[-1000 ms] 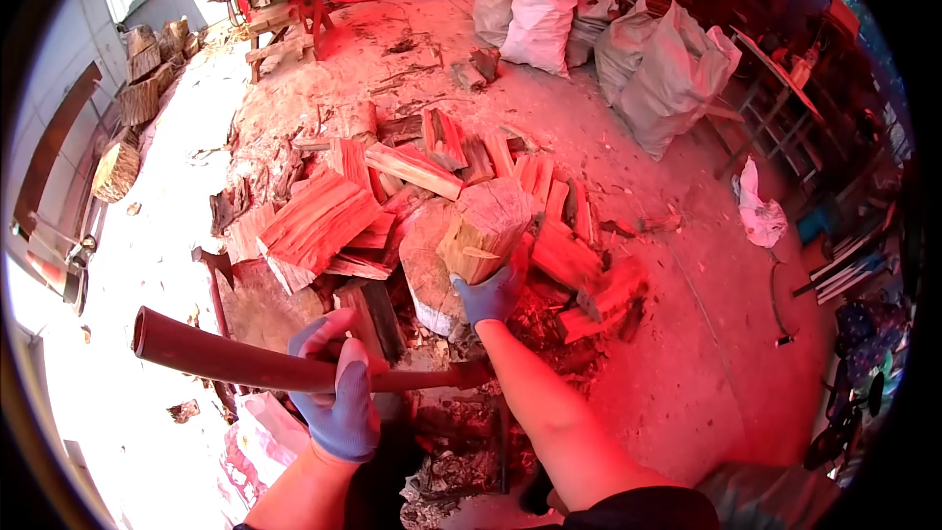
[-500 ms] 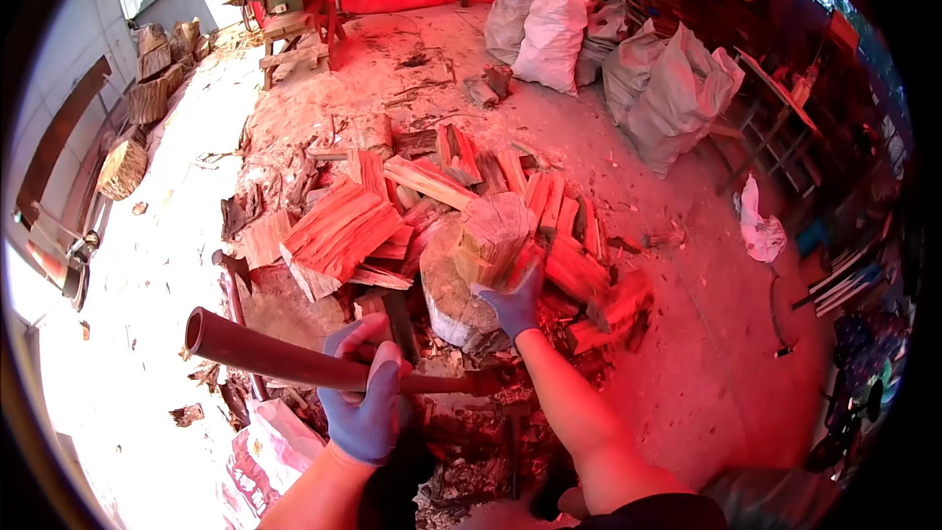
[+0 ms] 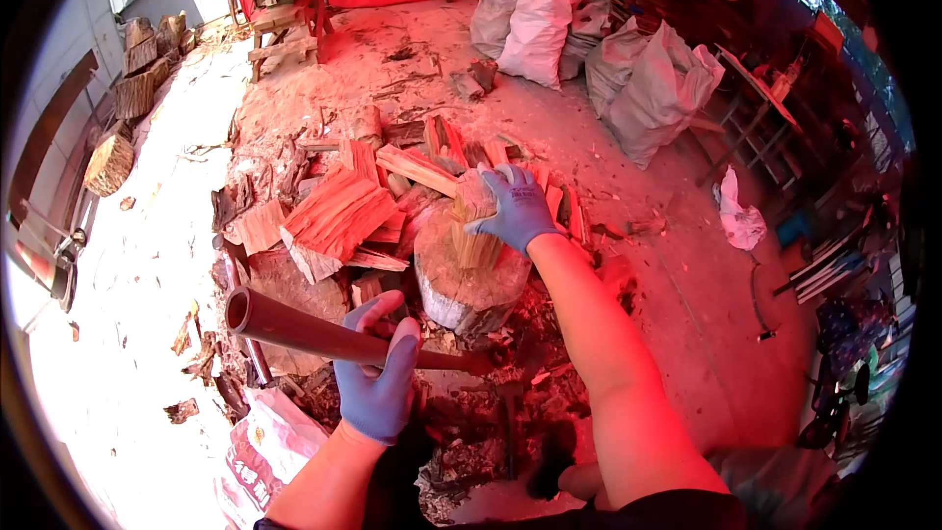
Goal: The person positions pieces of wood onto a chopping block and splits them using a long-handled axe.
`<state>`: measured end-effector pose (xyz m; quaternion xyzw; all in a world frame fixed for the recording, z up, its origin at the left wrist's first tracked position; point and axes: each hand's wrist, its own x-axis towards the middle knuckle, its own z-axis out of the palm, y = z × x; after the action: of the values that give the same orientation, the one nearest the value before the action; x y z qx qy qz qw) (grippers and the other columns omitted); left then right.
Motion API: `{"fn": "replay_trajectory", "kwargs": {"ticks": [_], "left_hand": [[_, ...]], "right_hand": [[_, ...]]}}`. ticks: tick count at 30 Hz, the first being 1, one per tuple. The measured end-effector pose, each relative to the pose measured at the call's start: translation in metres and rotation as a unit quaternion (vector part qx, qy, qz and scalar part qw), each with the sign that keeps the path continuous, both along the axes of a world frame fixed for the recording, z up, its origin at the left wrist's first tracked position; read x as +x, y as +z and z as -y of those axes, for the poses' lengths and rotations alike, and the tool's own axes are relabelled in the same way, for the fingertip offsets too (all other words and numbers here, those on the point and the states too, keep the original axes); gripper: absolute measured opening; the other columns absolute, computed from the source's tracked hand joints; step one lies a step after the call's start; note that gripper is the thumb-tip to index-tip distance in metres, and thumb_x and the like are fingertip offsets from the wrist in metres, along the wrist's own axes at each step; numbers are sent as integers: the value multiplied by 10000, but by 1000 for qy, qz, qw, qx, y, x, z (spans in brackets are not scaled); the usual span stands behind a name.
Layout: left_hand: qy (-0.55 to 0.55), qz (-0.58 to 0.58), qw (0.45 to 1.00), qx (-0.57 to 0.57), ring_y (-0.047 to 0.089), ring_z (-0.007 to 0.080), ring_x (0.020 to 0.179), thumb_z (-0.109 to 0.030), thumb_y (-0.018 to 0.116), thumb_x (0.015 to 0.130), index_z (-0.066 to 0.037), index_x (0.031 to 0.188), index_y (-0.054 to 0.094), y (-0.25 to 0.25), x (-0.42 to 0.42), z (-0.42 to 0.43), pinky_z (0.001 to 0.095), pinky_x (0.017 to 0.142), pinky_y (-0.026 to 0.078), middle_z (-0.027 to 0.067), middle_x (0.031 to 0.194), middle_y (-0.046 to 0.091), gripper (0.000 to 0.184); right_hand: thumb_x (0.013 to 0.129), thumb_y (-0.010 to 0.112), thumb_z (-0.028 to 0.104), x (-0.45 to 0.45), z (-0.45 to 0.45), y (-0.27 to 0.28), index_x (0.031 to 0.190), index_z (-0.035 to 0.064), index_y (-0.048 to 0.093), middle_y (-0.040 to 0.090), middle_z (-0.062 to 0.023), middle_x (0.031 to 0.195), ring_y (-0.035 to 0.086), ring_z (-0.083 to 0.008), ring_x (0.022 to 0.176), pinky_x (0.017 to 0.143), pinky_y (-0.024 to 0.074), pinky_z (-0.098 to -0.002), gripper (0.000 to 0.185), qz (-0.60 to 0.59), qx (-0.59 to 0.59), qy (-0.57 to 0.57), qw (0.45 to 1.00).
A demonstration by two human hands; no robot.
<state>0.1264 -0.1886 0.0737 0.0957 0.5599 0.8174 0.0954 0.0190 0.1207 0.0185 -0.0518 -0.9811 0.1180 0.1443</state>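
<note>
My left hand (image 3: 381,373), in a blue-grey glove, is wrapped around a dark hollow pipe handle (image 3: 309,326). The handle's open end points to the left, and its far end fades into dark wood chips, so I cannot make out what is fixed there. In a matching glove, my right hand (image 3: 517,208) grips the top and right side of a wood block (image 3: 476,240). That block stands upright on a chopping stump (image 3: 446,280), which has a pale bark side.
Split firewood (image 3: 339,216) is heaped behind and around the stump. Several full sacks (image 3: 657,88) stand at the back right. Uncut logs (image 3: 110,162) line the left wall. A second long-handled tool (image 3: 240,285) leans at the left, near a printed bag (image 3: 270,451).
My right hand has moved from the block's lower side up to its top. The block has turned and stands straighter on the stump. My left hand still holds the pipe handle, now slightly lower.
</note>
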Motion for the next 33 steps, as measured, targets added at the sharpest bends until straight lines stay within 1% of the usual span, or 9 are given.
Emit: {"fn": "replay_trajectory", "kwargs": {"ticks": [6,10,15,17,20,23,28,30,33], "left_hand": [[-7,3,1000,16,523,94,878,-64,671,917,20,1300,505,0,15,9,234,793,439,38,1005,561,426],[3,-30,999,33,537,100,911,-78,674,918,21,1292,512,11,38,15,248,826,448,53,1036,581,419],[-88,-144,984,55,635,162,930,-20,671,819,70,1222,565,37,113,35,290,861,490,124,1034,666,426],[-145,-252,956,39,669,170,817,-11,748,763,46,1169,634,54,167,39,297,771,523,97,931,697,425],[-401,-448,799,34,646,191,723,-123,890,691,-16,1059,709,99,240,53,314,707,504,58,762,661,423],[-432,-377,819,-13,663,178,719,-118,805,808,0,1105,677,108,287,100,306,690,529,123,918,730,344],[-560,-131,810,114,710,206,717,80,674,820,124,1262,579,121,274,211,265,621,541,216,955,727,454],[-471,-182,862,41,688,281,1053,30,703,842,94,1369,505,115,292,228,333,848,549,258,1225,645,567],[-373,-380,787,-311,273,321,1487,-132,732,892,10,1544,255,101,309,218,407,1188,247,213,1585,297,820]], "right_hand": [[649,844,552,27,12,-1,1483,134,430,420,-180,1448,380,-353,1362,1118,347,-449,1021,-58,80,-37,994],[785,795,433,119,51,-39,1389,61,476,490,-186,1362,486,-341,1237,1048,406,-421,778,-236,-287,-159,915],[898,708,476,280,153,-167,1275,78,531,551,-131,1247,611,-201,962,813,548,-318,577,81,-822,-334,455],[908,680,514,324,215,-107,1278,87,519,547,-128,1277,600,-210,1028,890,543,-345,587,145,-853,-348,361],[961,633,427,375,256,-101,1208,52,564,608,-134,1254,629,-254,1104,902,554,-385,455,-210,-950,124,197],[960,637,219,391,239,-75,831,95,627,678,-45,760,680,-184,692,625,575,-262,179,-9,-995,-95,12],[979,603,175,390,268,2,822,99,544,529,1,668,542,-165,615,615,488,-271,184,-20,-982,-115,148],[969,626,175,386,264,26,844,94,549,525,1,665,547,-166,629,619,486,-278,167,-41,-944,-110,308],[916,708,172,360,232,20,885,86,539,549,-8,697,542,-186,577,513,472,-326,192,-99,-846,-156,500]]}}
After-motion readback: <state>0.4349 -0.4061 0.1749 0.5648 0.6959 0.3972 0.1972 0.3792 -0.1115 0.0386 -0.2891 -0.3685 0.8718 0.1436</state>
